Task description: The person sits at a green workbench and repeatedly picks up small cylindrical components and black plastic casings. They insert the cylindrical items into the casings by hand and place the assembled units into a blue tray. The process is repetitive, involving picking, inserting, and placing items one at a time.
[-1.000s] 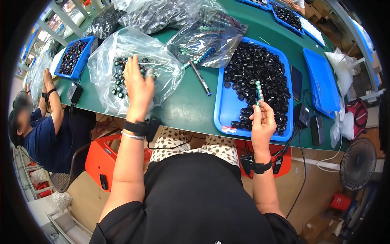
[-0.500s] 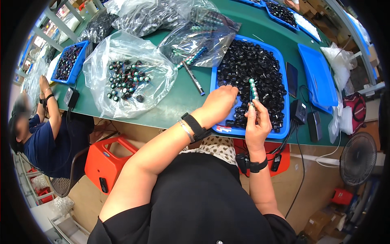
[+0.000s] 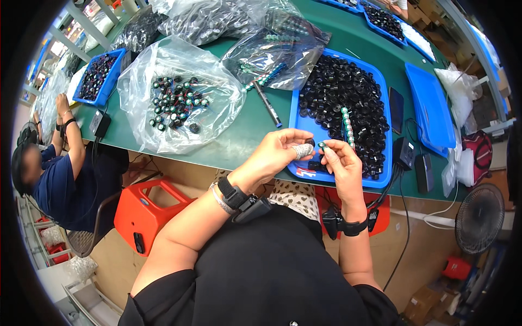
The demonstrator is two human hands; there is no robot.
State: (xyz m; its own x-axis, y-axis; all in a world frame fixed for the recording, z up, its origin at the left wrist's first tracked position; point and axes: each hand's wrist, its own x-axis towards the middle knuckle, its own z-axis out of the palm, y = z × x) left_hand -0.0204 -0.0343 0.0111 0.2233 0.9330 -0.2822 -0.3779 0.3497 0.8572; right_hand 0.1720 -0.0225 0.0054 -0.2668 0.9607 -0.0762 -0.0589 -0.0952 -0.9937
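Note:
Over the near edge of a blue tray, my left hand holds a small black round housing between its fingers. Grey wrapping covers one digit of that hand. Just to the right, my right hand pinches a small green round circuit board between thumb and fingertips. The two pieces are close together but apart. Many black round housings fill most of the tray. On top of them, beside my right hand, lies a strip of joined green round boards.
A clear plastic bag with finished-looking black and green pieces lies left. A marker pen is between bag and tray. Stacked blue trays, a phone and black boxes stand right. A co-worker sits far left.
My left hand has come out of the tray with a black housing and turned toward my right hand. My right hand has moved slightly left, away from the strip, holding a green board.

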